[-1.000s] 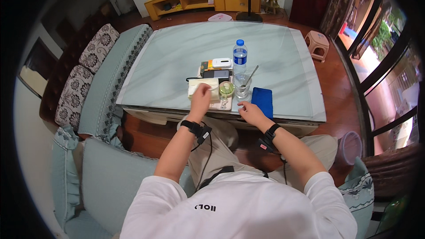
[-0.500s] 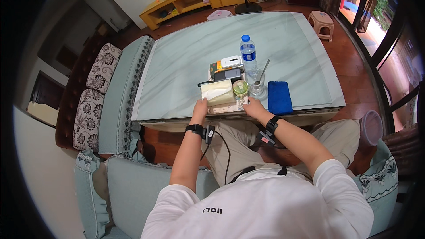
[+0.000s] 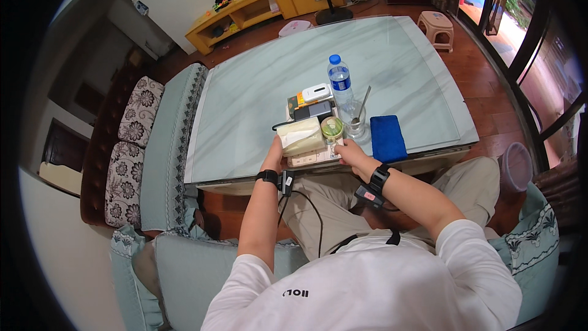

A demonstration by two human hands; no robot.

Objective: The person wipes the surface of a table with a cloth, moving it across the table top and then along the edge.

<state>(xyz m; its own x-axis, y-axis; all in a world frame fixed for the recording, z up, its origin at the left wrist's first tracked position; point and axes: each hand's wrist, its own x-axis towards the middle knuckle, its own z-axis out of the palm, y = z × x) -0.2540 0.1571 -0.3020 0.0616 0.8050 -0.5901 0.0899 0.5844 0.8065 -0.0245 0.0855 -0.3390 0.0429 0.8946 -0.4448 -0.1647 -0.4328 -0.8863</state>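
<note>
My left hand (image 3: 273,155) is closed against the left end of a pale yellow tissue pack (image 3: 300,137), its fingers partly hidden behind it. The pack lies on a light-coloured tray (image 3: 306,159) near the table's front edge. At the tray's right front corner, my right hand (image 3: 354,154) is pinched next to a small pale item (image 3: 334,149); what it grips is unclear. Beside the pack stands a round green-topped container (image 3: 332,127). Behind are a dark phone-like device (image 3: 313,111) and a white rounded device (image 3: 316,92) on a small box (image 3: 295,103).
Right of the tray stand a drinking glass (image 3: 356,127) holding a spoon (image 3: 364,102) and a blue-capped water bottle (image 3: 340,78). A folded blue cloth (image 3: 388,137) lies farther right on the marble-patterned table (image 3: 245,98). A waste bin (image 3: 516,167) is by my right knee.
My left hand has slid slightly left and down along the tissue pack's end. My right hand stays by the tray corner. The whole view has tilted a little.
</note>
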